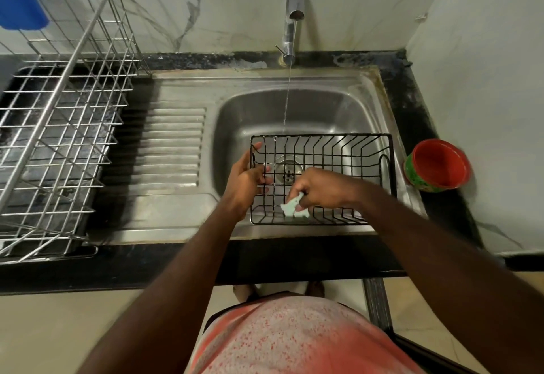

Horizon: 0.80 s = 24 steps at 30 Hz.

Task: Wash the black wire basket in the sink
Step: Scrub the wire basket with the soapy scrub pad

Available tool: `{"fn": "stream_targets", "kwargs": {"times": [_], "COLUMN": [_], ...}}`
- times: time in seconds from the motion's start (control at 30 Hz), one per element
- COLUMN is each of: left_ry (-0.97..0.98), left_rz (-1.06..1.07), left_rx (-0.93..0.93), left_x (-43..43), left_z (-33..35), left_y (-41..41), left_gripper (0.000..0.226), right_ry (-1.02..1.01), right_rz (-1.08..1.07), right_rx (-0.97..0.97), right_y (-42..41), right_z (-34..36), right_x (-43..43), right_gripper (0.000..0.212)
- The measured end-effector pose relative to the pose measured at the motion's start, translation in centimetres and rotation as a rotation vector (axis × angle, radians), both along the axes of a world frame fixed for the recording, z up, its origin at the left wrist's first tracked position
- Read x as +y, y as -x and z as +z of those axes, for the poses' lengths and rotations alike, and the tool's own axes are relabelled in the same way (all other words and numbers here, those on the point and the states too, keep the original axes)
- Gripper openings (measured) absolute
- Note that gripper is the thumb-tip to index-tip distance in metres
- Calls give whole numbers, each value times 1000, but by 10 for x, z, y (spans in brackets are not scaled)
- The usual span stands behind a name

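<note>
A pale marbled wall (223, 11) backs a black stone counter (294, 259) set into a corner, and sunk into that counter is a steel sink (176, 144) with a ribbed draining board on its left and a deep bowl on its right. On the counter to the left stands a large steel dish rack (59, 126), its left side cut off by the picture's edge, with a blue cup (17, 0) perched upside down at its upper corner, also partly cut off. The black wire basket (347, 150) sits in the sink bowl over the drain, its long side running left to right, and a thin stream of water falls from the tap (294, 3) just behind its far rim. Both bare arms reach forward from the bottom of the picture. The left hand (245, 181) curls its fingers round the wires at the basket's left end. The right hand (319, 188) is inside the basket, knuckles up, pinching a pale green sponge (294, 207) against the near wires; its fingertips are hidden under the hand. A red bowl (438, 164) with a green patterned outside stands on the counter just right of the sink, and nothing can be made out inside it.
</note>
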<state>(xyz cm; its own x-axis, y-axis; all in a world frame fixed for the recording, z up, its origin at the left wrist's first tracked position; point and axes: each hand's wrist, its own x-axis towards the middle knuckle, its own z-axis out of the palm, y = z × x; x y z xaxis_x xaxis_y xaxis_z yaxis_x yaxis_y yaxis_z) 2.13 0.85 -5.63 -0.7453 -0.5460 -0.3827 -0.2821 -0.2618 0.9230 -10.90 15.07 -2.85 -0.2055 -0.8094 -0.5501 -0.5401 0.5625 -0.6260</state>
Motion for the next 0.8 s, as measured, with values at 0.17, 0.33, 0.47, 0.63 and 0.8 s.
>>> {"fn": "stream_targets", "kwargs": {"times": [0.17, 0.33, 0.47, 0.63, 0.8], "left_ry": [16, 91, 86, 80, 61], "left_rz": [79, 96, 80, 66, 71], "left_rx": [54, 48, 54, 44, 64], "left_x": [1, -2, -9, -11, -14], "left_z": [2, 1, -1, -1, 2], "left_y": [-5, -8, -10, -13, -15], "left_gripper": [57, 67, 64, 67, 61], "right_ry": [39, -68, -23, -53, -92], "right_rz": [10, 77, 54, 25, 114], "right_rx": [279, 45, 84, 269, 42], "right_y": [-14, -7, 2, -5, 4], "right_z": [-10, 5, 4, -28, 6], "right_x": [4, 0, -4, -3, 7], "right_gripper": [25, 23, 24, 26, 22]}}
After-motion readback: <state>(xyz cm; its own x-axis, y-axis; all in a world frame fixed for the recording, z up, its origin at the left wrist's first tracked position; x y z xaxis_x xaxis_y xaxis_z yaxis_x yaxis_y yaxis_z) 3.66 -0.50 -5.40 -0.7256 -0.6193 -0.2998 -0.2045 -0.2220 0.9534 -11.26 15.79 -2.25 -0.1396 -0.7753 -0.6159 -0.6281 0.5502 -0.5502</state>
